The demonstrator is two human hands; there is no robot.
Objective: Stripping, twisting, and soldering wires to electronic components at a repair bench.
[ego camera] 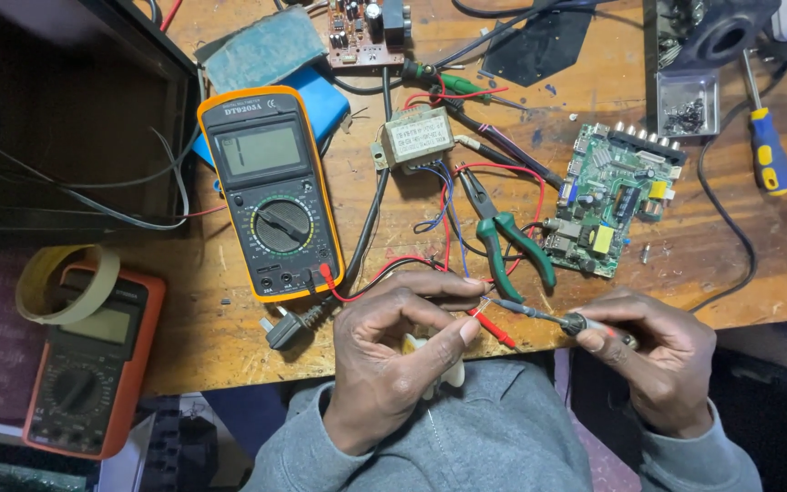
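Observation:
My left hand (393,351) pinches a thin wire end and a red probe (492,326) between thumb and forefinger at the table's front edge. My right hand (658,355) grips a soldering iron (562,319) like a pen, its tip meeting the wire at my left fingertips. A small pale object sits under my left hand, mostly hidden. Red leads run from there back to the yellow multimeter (273,196) and the small transformer (416,137).
Green-handled pliers (507,241) lie just behind my hands. A green circuit board (612,196) sits at right, with a yellow-blue screwdriver (769,150) and a box of screws (688,105) beyond. An orange multimeter (88,364) with a tape roll (66,282) is lower left.

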